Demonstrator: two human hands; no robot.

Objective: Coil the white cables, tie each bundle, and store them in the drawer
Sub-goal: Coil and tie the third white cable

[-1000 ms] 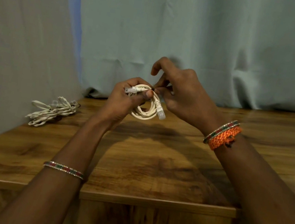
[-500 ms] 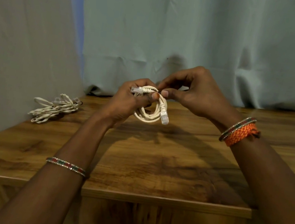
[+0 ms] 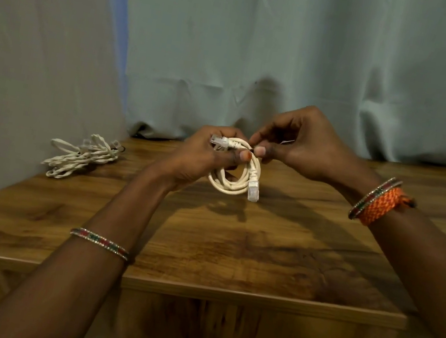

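A white network cable [image 3: 233, 184] is wound into a small coil and held in the air above the wooden tabletop [image 3: 232, 244]. My left hand [image 3: 202, 161] grips the coil at its top left, thumb pressed across the strands, with one clear plug sticking out above the thumb. The other plug hangs at the coil's right side. My right hand [image 3: 305, 147] pinches something thin at the top of the coil, fingers curled; what it pinches is too small to make out. A second white cable bundle [image 3: 82, 155] lies on the table at the far left.
A pale curtain [image 3: 292, 62] hangs along the back edge of the table and a grey wall [image 3: 27, 62] closes the left side. The table's front edge [image 3: 252, 302] runs below my forearms, with a wooden cabinet front beneath it.
My right hand has come down from above the coil to its top and now pinches there. The coil has turned slightly in my left hand, and the hanging plug swung lower right.
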